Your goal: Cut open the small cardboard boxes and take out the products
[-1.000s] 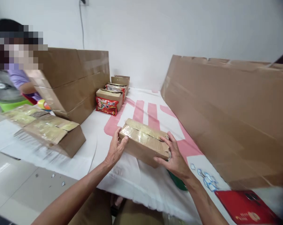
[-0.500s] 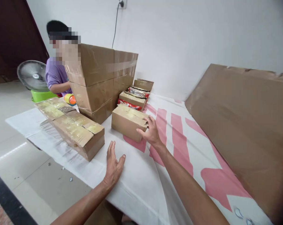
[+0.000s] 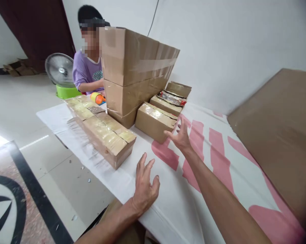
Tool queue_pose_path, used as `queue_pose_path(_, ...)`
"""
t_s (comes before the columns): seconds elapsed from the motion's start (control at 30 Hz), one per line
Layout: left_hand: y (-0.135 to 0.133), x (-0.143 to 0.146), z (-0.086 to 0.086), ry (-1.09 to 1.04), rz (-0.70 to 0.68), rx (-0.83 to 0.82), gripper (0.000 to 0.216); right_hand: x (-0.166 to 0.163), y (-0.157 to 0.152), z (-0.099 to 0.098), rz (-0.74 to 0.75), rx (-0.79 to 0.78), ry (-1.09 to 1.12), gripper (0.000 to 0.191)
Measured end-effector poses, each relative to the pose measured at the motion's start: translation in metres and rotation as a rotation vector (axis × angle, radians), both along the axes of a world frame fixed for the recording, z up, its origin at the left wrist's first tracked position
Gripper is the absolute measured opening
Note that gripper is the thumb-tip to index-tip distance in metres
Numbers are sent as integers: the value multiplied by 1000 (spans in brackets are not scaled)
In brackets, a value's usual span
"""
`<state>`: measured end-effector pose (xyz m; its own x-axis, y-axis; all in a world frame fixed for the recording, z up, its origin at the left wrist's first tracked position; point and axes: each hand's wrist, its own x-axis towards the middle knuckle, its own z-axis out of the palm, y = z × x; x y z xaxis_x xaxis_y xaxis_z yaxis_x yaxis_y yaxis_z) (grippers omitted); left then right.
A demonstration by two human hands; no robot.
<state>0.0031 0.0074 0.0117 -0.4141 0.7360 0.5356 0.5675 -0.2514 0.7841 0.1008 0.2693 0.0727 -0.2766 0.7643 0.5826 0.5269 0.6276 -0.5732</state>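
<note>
A small taped cardboard box [image 3: 153, 121] sits on the white and pink sheet [image 3: 211, 162], in line with other small boxes [image 3: 168, 103] behind it. My right hand [image 3: 179, 136] hovers just off its near right corner with fingers spread, holding nothing. My left hand [image 3: 145, 184] rests flat on the sheet near the front edge, fingers apart. A long row of taped boxes [image 3: 102, 130] lies to the left of my left hand.
Two large stacked cartons [image 3: 135, 71] stand behind the small boxes. A person in a purple shirt [image 3: 88, 69] sits beyond them beside a fan [image 3: 59, 69] and a tape dispenser [image 3: 97, 98]. A big flat cardboard sheet [image 3: 277, 135] leans at the right.
My right hand pushed the small box away toward the other boxes and has let go of it. My left hand left the box and settled on the sheet. The view swung left.
</note>
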Motion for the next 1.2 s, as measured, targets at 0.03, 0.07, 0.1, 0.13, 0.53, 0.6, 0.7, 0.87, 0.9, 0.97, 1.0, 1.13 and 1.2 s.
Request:
queue_pose_path(0.03,-8,-4,7,16,31,77,61,3,-14,3,-42,-52,72,100)
queue_pose_path(0.07,-16,-9,13,23,72,148,61,5,-30,6,-77,-103,144,90)
queue_pose_path(0.1,-25,-17,19,22,125,214,63,6,-47,9,-91,-127,195,76)
queue_pose_path(0.13,-34,-26,24,14,188,271,65,4,-65,12,-76,-126,216,61)
queue_pose_path(0.53,-37,-81,14,-460,335,-46,78,-129,-164,1,498,-614,404,60)
queue_pose_path(0.6,-43,-62,14,-403,322,-43,79,-114,-168,-2,476,-600,417,62)
queue_pose_path(0.7,-63,-19,14,-298,231,-82,82,-67,-174,-4,409,-587,439,67)
queue_pose_path(0.87,-114,63,11,-246,-139,-130,90,33,-190,-1,266,-646,473,77)
queue_pose_path(0.9,-125,77,10,-245,-218,-129,91,50,-194,0,253,-670,470,78)
queue_pose_path(0.97,-141,96,11,-231,-341,-121,92,79,-201,1,213,-700,453,78)
queue_pose_path(1.0,-147,102,11,-215,-375,-115,92,91,-204,2,174,-699,448,78)
queue_pose_path(1.13,-146,92,16,-56,-339,5,82,131,-224,4,-34,-595,502,65)
queue_pose_path(1.2,-136,65,24,34,-237,107,79,155,-242,3,-95,-511,486,50)
